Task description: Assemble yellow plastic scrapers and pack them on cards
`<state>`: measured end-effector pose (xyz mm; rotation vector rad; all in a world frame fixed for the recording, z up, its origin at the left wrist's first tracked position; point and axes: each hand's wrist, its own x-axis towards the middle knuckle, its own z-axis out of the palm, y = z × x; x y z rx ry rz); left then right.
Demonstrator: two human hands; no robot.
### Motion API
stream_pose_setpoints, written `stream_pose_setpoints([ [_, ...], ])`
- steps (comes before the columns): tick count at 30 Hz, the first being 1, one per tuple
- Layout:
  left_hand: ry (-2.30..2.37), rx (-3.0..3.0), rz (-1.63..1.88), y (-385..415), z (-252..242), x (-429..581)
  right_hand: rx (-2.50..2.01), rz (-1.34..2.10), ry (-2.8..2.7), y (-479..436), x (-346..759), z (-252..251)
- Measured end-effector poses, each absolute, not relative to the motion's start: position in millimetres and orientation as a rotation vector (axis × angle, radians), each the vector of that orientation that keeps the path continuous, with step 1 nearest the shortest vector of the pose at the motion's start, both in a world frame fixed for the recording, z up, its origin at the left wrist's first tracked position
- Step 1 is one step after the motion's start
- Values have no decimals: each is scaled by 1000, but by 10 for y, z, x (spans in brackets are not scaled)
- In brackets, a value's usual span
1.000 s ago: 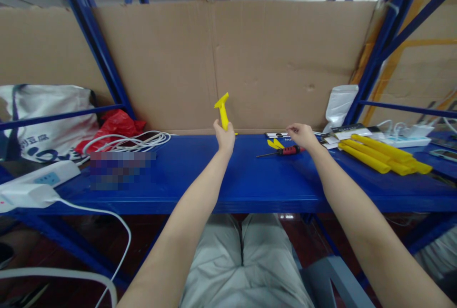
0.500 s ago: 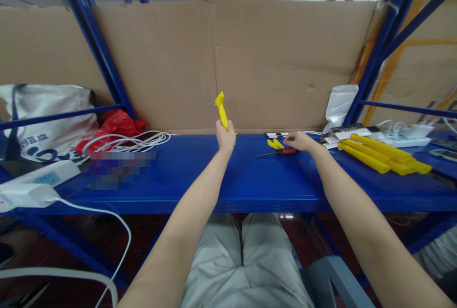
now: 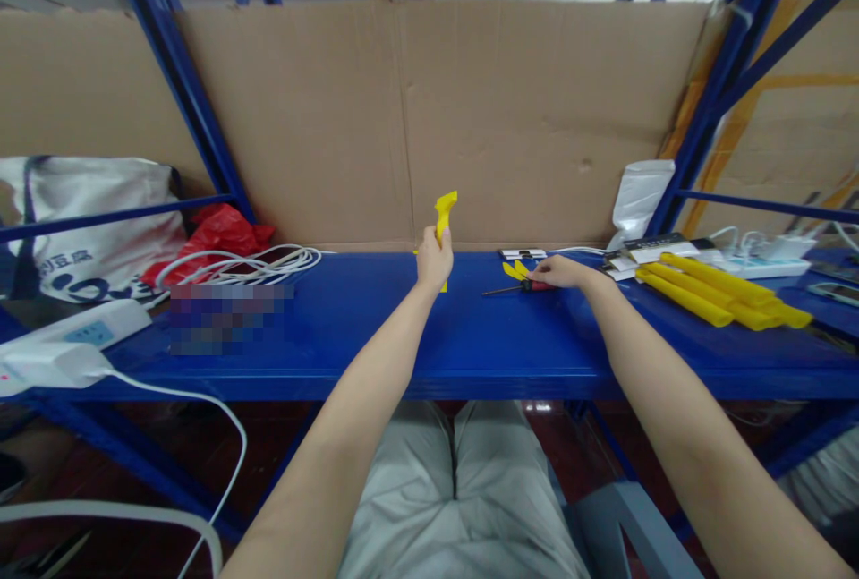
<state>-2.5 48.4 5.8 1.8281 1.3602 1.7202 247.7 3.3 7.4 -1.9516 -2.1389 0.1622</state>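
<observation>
My left hand [image 3: 435, 261] is closed around a yellow plastic tool [image 3: 443, 214] that looks like a scraper, held upright with its angled head above the fist. A yellow end shows below the fist, and a small yellow edge is visible behind the hand. My right hand [image 3: 558, 271] reaches down with fingers drawn together at the small yellow pieces [image 3: 515, 271]. Whether it grips one is unclear. Just under those fingers lies a screwdriver [image 3: 537, 285] with a red and black handle, its shaft pointing left. Behind stands a small black-and-white item [image 3: 522, 254].
Several yellow tubes [image 3: 711, 293] are piled at right, beside boxes [image 3: 654, 250] and a white pouch [image 3: 641, 203]. On the left are coiled white cable [image 3: 282, 266], a red bag [image 3: 225, 234] and a power strip [image 3: 87, 328]. A cardboard wall [image 3: 470, 114] backs the blue table [image 3: 362, 319].
My left hand has moved right and slightly down, and the tool's head has turned to point right. My right hand has lowered slightly to the small yellow pieces.
</observation>
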Motion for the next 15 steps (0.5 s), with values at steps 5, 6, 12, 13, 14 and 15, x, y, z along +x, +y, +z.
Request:
stream_pose_setpoints([
  [5,1348,1877,1701,438,65,-13,-1910,222,-2151,36,2463,63],
  [6,1350,1889,1696,432,67,-11,-1900,228,-2151,31,2452,66],
  [12,1353,1982,1639,432,64,-3,-1886,328,-2158,18,2354,81],
  [13,1357,2008,1612,435,60,0,-1889,333,-2156,19,2344,83],
  [14,1362,2041,1579,438,56,5,-1898,336,-2149,19,2339,87],
  [15,1369,2081,1537,439,51,10,-1912,336,-2136,18,2342,92],
])
